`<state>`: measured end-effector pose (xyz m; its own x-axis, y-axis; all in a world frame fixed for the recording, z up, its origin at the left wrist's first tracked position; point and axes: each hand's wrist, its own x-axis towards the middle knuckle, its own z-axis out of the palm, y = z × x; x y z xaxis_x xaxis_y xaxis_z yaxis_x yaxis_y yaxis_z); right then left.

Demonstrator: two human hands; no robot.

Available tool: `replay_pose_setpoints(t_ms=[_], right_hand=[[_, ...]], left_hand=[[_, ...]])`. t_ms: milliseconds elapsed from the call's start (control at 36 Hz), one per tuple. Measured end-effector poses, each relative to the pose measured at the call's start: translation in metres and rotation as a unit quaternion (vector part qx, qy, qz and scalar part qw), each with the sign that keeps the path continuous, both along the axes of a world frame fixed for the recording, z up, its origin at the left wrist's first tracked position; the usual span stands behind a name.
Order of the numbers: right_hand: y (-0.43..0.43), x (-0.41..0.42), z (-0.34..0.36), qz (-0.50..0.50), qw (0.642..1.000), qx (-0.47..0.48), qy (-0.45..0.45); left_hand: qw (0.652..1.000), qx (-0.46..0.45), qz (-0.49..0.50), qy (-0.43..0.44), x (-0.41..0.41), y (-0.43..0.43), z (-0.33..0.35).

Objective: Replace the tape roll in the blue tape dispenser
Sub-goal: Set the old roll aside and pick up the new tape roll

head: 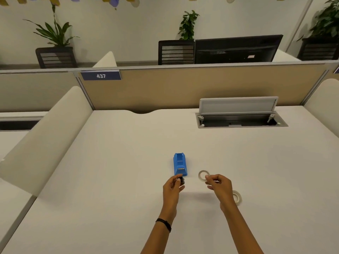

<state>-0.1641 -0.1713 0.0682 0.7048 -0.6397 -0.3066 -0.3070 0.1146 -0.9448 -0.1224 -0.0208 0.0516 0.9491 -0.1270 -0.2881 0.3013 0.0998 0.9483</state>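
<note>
Swapping rolls: spindle out, spent ring lifted clear.
Head view: blue tape dispenser (180, 164) sits empty mid-worktop (113, 162); left hand (172, 187) pinches the dark spindle (181, 180) just by it, right hand (219, 186) pinches a thin ring (203, 175); fuller tape roll (238, 197) lies beside the right wrist. Next, likely: drop ring, thread fresh roll onto spindle.

Dim warm overhead light, soft shadows, slight blur, wide-angle bending at edges.

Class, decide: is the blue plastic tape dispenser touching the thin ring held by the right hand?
Apart: head view shows bare desk between blue plastic tape dispenser and thin ring.
</note>
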Motion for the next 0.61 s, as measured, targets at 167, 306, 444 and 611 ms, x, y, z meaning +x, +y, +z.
replay_pose_setpoints(t_ms=[167,306,444,611], right_hand=[[0.004,0.005,-0.004,0.011,1.0,0.0,0.01],[0.004,0.007,-0.008,0.023,1.0,0.008,0.011],[0.004,0.009,-0.011,0.021,0.999,0.017,0.025],[-0.002,0.01,-0.018,0.013,0.999,0.021,0.036]], left_hand=[[1.0,0.014,0.002,0.007,0.004,0.005,-0.006],[1.0,0.018,0.008,0.019,0.008,0.008,-0.012],[0.999,0.009,0.017,0.027,0.011,0.008,-0.015],[0.998,0.01,0.008,0.061,0.01,0.008,-0.019]])
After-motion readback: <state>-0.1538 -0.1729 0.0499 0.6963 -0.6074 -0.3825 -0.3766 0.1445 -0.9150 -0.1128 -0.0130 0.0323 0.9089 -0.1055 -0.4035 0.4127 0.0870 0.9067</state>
